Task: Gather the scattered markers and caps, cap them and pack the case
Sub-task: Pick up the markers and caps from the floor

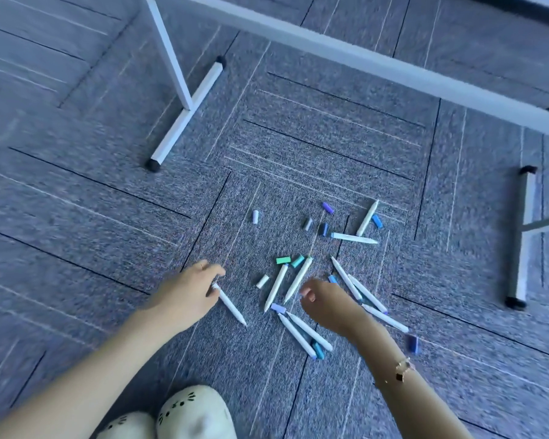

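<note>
We look down at a grey carpet floor [108, 217] strewn with white markers and loose caps. Our left hand [184, 293] reaches in from the near left, its grip pinching the end of one white marker [232, 307] whose other end slants down to the right onto the floor. Our right hand [327, 307] hovers over the middle of the scatter with a bracelet [401, 370] on its wrist; its fingers are loosely curled, and we cannot tell whether the grip holds anything (the frame is blurred there). Just beyond it two markers [287, 282] lie side by side, with a green cap [283, 260] and a teal cap [297, 261] at their far ends and a white cap [262, 281] to their left. Two more markers [305, 332] lie crossed near the right wrist, a lilac cap [278, 308] touching their far tips. Farther off, a pair of markers [360, 229] forms a corner, with a purple cap [327, 207] and a blue cap [377, 221] nearby. A white counter frame [184, 115] stands at the far left, and cream slippers [194, 413] show at the near edge.
</note>
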Demonstrator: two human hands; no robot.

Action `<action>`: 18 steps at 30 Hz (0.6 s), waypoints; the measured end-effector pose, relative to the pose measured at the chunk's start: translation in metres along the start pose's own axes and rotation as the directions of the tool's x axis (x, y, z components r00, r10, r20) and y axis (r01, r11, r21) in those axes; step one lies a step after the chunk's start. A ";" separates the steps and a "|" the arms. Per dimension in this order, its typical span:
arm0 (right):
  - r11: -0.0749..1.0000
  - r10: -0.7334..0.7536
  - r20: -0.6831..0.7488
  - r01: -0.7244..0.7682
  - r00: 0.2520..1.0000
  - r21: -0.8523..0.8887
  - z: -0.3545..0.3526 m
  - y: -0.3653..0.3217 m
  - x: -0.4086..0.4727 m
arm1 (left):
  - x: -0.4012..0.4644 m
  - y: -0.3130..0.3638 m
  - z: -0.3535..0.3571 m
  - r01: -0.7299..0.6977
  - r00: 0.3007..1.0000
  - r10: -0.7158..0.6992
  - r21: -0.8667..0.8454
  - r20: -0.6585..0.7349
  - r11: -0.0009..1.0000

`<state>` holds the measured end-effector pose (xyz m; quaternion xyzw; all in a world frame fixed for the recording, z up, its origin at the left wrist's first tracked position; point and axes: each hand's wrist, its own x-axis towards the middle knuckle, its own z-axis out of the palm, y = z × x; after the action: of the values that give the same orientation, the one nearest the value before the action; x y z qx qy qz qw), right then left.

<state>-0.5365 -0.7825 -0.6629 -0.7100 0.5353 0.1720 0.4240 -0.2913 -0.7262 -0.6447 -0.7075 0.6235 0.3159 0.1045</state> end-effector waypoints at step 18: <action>0.958 0.163 -0.027 -0.165 0.986 -0.235 0.099 0.050 0.061 | 0.055 -0.007 0.110 -0.056 0.996 0.060 0.070 -0.058 0.996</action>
<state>-0.5386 -0.7457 -0.7838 -0.7091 0.5697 0.2664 0.3187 -0.3183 -0.7104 -0.7639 -0.6943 0.6571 0.2759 0.1004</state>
